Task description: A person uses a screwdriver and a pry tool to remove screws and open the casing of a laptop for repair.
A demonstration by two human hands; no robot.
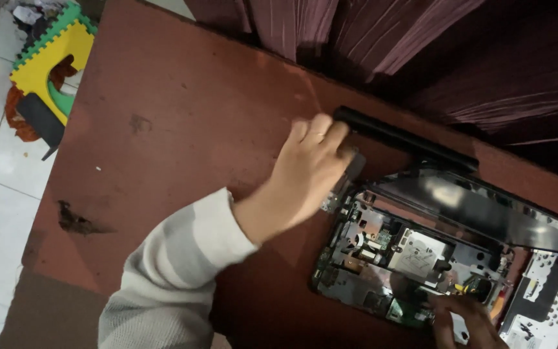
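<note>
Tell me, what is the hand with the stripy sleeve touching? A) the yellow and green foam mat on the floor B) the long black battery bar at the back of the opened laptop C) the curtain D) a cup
B: the left hand rests its fingers on the end of the long black battery bar at the back edge of the opened laptop, far from the foam mat on the floor.
</note>
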